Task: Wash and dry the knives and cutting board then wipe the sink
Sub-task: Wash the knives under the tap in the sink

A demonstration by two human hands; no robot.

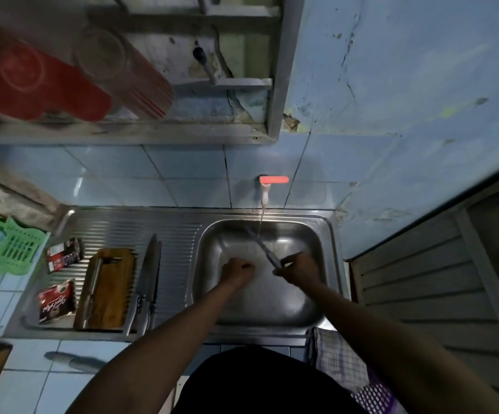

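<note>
Knife (264,249) gripped by my right hand (297,268), blade under tap (267,186) stream for rinsing; left hand (237,270) fisted, empty, beside tap stream.

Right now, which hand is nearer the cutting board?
Left. The left hand is over the sink basin, just right of the cutting board; the right hand, gripping a knife, is farther right.
</note>
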